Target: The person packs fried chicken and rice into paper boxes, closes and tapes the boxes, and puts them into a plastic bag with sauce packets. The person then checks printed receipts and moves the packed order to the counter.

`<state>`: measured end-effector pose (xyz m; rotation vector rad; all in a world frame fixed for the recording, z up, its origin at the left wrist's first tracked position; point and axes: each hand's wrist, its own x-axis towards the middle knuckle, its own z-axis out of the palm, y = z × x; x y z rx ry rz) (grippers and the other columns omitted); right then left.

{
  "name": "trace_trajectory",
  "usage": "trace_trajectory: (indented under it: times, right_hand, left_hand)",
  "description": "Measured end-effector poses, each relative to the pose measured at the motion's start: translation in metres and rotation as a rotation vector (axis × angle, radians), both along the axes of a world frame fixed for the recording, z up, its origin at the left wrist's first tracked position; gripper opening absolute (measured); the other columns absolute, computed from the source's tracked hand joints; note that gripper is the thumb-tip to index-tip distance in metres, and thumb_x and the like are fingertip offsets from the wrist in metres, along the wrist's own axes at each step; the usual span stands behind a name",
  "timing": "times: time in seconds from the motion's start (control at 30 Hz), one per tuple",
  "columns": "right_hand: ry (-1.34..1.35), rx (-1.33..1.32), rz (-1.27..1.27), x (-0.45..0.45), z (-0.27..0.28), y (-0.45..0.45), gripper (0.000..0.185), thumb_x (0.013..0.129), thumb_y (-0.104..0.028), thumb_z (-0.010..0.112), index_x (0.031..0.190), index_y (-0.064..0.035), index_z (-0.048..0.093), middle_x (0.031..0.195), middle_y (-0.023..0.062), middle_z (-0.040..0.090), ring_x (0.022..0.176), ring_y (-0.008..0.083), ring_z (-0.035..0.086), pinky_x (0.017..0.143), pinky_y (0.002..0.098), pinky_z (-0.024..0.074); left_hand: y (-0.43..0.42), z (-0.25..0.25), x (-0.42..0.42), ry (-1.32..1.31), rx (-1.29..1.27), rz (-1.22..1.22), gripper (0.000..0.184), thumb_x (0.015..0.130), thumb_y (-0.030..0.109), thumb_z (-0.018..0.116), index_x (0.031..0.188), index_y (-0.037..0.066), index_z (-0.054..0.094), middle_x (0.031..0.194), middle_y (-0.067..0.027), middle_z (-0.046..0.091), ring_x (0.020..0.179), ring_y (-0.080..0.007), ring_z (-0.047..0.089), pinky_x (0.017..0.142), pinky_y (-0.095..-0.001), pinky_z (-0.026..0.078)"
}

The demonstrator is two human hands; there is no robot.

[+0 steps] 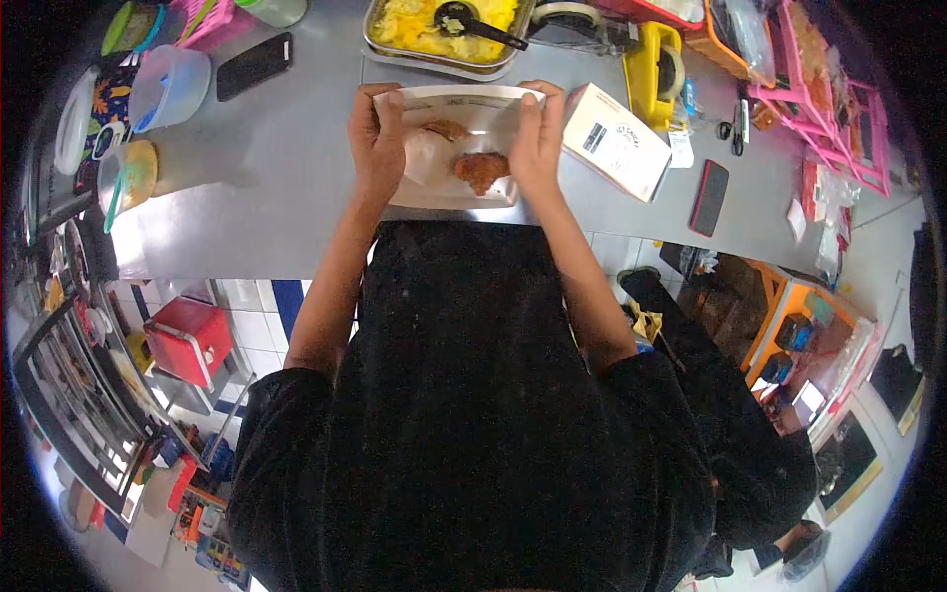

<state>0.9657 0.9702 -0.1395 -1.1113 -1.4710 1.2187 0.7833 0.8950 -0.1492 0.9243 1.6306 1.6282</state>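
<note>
A white paper food tray (434, 197) is held at the near edge of the metal table. My left hand (378, 143) grips its left side, thumb on the rim. On its right side, my right hand (538, 138) holds the rim in the same way. Inside the tray are a brown fried piece (481, 172), a smaller brown piece (446, 129) and a pale white mound (427, 160). Just beyond it stands a metal pan (380, 41) of yellow food with a black spoon (483, 30) in it.
Right of the tray are a white box (617, 143), a yellow tape dispenser (646, 74), scissors (737, 128), a red-edged phone (709, 197) and pink baskets (819, 109). At left lie a black phone (254, 67) and plastic tubs (170, 87). A person in black stands at right.
</note>
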Motion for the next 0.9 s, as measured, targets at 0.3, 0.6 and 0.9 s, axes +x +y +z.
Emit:
trace_trajectory:
  times: [0.3,0.6,0.9]
  right_hand:
    - [-0.656,0.233,0.267,0.059,0.021,-0.043,0.036,0.098,-0.011,0.043,0.129,0.0073,0.048,0.129,0.0281,0.054,0.121,0.0423,0.052,0.105,0.0454,0.0409]
    - [-0.323,-0.311,0.181,0.054,-0.012,-0.058,0.047,0.1,-0.015,0.045,0.138,0.011,0.045,0.12,0.0296,0.062,0.112,0.0355,0.062,0.098,0.0388,0.0467]
    - [-0.453,-0.469,0.266,0.069,0.013,-0.014,0.042,0.097,-0.027,0.053,0.121,0.0065,0.063,0.101,0.0204,0.072,0.091,0.0234,0.067,0.086,0.0321,0.0509]
  left_hand:
    - [-0.057,0.005,-0.035,0.464,-0.268,-0.43,0.041,0.097,0.012,0.053,0.137,0.002,0.054,0.148,-0.024,0.044,0.135,-0.0347,0.046,0.111,-0.0408,0.038]
    - [-0.066,-0.025,-0.009,0.146,-0.363,-0.19,0.045,0.098,0.014,0.054,0.138,-0.006,0.05,0.119,-0.0272,0.065,0.108,-0.0262,0.066,0.095,-0.0341,0.048]
    - [-0.045,0.043,-0.034,-0.11,-0.652,-0.263,0.04,0.097,0.024,0.062,0.122,-0.008,0.064,0.099,-0.0075,0.071,0.087,-0.0095,0.062,0.077,-0.0264,0.05]
